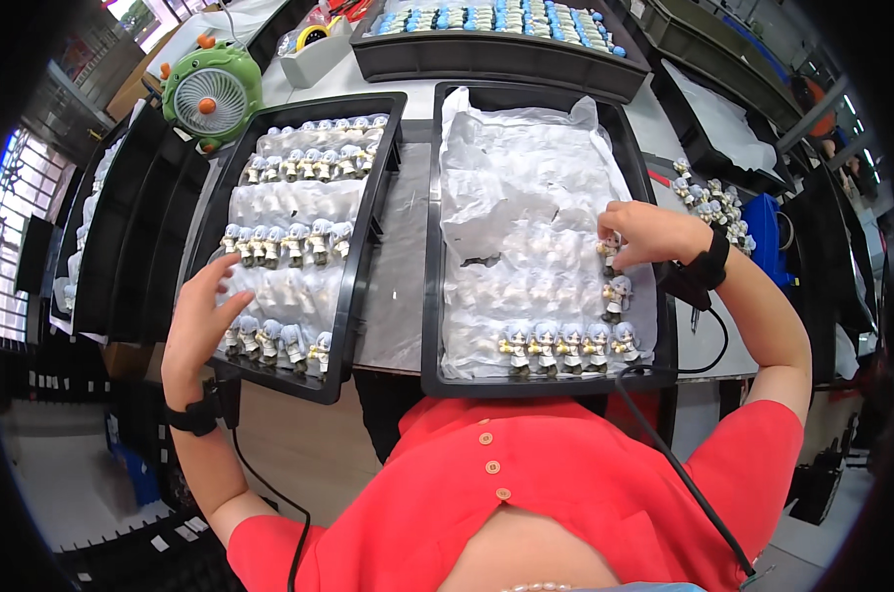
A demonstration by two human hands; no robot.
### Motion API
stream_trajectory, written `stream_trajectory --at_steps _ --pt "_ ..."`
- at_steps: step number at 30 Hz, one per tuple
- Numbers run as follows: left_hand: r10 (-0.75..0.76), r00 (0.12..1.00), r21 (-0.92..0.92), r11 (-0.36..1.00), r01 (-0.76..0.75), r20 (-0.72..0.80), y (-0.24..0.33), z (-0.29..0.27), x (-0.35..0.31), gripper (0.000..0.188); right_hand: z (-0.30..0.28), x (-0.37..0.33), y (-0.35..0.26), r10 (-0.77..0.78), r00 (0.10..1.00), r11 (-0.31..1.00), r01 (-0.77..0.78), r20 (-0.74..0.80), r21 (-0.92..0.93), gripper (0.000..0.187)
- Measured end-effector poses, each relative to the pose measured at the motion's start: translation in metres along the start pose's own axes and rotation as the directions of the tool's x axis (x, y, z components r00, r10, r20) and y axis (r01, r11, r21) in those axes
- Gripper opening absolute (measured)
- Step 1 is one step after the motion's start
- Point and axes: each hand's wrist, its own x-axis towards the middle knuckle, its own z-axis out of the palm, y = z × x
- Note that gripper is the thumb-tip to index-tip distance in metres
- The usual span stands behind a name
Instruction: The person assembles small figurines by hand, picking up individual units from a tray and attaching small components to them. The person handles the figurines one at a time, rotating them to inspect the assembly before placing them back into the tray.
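Observation:
My right hand (652,233) pinches a small figurine (607,253) with pale hair at the right side of the right black tray (432,257). Just below it, another figurine (617,295) lies on the white paper lining (516,148). A row of several figurines (569,345) lies along the tray's near end. Faint shapes show under the paper in the middle. Over the left edge of the left black tray (353,271), my left hand (204,308) is open, fingers apart and nothing in them. Rows of similar figurines (294,242) lie there between white paper strips.
A green fan (210,94) stands behind the left tray. At the back is a dark crate (496,64) of blue-and-white pieces. Loose figurines (718,207) are heaped right of the right tray, beside a blue box (763,232). A black cable (664,449) runs from my right wrist.

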Motion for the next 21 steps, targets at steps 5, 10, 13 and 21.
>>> stream_trajectory --at_steps 5,10,13,21 --pt "0.4 0.912 -0.159 0.91 -0.383 0.091 0.078 0.024 0.005 0.047 0.023 0.016 0.014 0.075 0.995 0.997 -0.077 -0.065 -0.032 0.046" --pt "0.63 0.753 -0.391 0.753 -0.53 0.192 0.134 0.048 0.009 0.044 0.006 0.019 0.002 0.096 0.993 0.991 -0.09 0.064 -0.097 0.047" --pt "0.646 0.728 -0.53 0.711 -0.462 0.231 0.149 0.065 0.02 0.048 -0.02 0.012 -0.018 -0.145 0.951 0.989 0.147 -0.274 -0.014 0.047" --pt "0.481 0.852 -0.882 0.468 -0.048 0.209 0.171 0.109 0.043 0.072 -0.042 0.038 -0.089 -0.223 0.774 0.661 0.567 -0.593 0.491 0.047"
